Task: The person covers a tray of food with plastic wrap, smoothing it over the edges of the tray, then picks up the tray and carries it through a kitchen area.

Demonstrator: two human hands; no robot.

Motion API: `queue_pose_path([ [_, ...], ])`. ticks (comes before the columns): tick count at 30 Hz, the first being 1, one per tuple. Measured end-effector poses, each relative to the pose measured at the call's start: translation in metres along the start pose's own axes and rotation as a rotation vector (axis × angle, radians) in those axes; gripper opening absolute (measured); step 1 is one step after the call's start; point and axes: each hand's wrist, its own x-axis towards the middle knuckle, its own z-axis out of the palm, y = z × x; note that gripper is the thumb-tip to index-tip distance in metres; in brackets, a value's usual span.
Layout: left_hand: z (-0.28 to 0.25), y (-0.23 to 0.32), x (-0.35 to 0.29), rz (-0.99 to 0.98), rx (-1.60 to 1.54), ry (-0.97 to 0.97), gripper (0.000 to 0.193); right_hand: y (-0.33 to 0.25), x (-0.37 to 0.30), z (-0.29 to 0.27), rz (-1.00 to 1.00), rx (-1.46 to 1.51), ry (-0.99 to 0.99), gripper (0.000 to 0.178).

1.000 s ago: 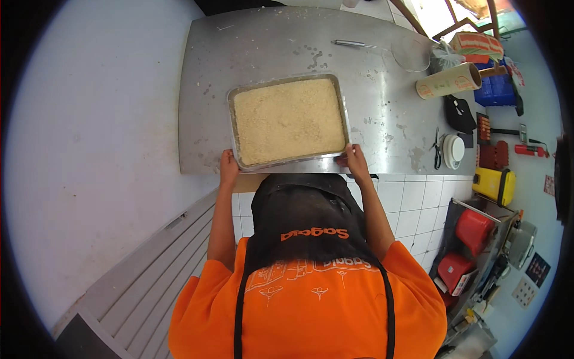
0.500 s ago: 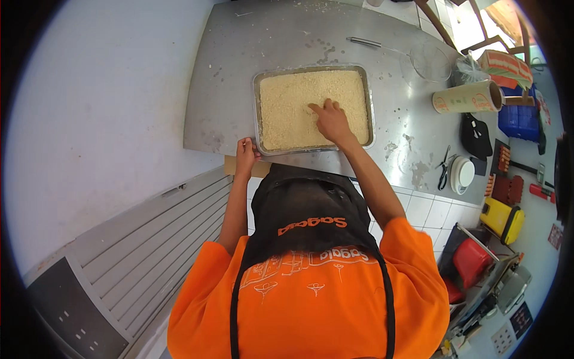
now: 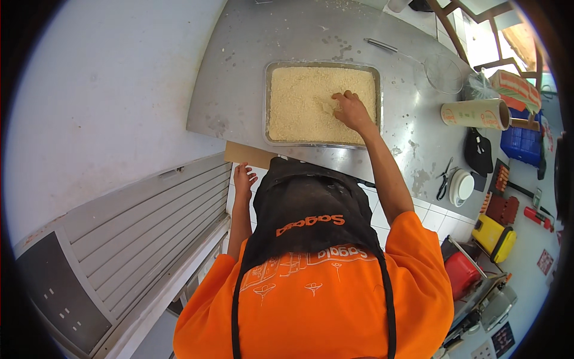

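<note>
A rectangular metal tray (image 3: pixel 268 122), filled with pale yellow crumbs (image 3: pixel 299 96), lies on the steel table. My right hand (image 3: pixel 351 112) is over the right half of the crumbs, its fingers curled down. Their tips are at a small dug-up patch, and whatever they pinch is too small to make out. Off the near left edge of the table hangs my left hand (image 3: pixel 244 178), in front of a brown cardboard piece (image 3: pixel 254 155). Its fingers are loosely bent and apart, with nothing in them.
A whisk-like wire tool (image 3: pixel 442 73) lies beyond the tray. Along the right of the steel table (image 3: pixel 239 66) are a roll of wrap (image 3: pixel 472 113), a black cap (image 3: pixel 478 149), scissors (image 3: pixel 444 179) and a white scale (image 3: pixel 461 186). A wall (image 3: pixel 119 78) rises at the left.
My left hand has let go of the tray's near left corner and dropped off the table edge. The right hand's pointing finger has curled in, and it has moved right within the crumbs.
</note>
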Motion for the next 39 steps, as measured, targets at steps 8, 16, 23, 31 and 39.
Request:
queue_pose_path([
  [8,-0.001,-0.001,0.026,0.008,0.088,-0.066,0.035,-0.020,-0.001,0.016,-0.054,-0.144,0.099,0.036],
  [16,-0.030,-0.045,0.059,-0.140,0.100,-0.034,0.040,-0.005,0.006,0.020,0.032,0.031,0.189,0.017],
  [23,-0.077,-0.118,0.074,-0.213,0.285,-0.078,0.045,-0.032,-0.016,-0.014,0.258,0.886,0.235,0.027],
  [31,-0.077,-0.137,0.106,-0.266,0.307,-0.115,0.044,-0.112,-0.038,-0.098,0.069,0.846,0.479,0.023],
  [39,-0.021,-0.064,0.113,-0.052,0.353,-0.268,0.042,-0.119,-0.051,-0.099,0.141,0.965,0.564,0.023],
])
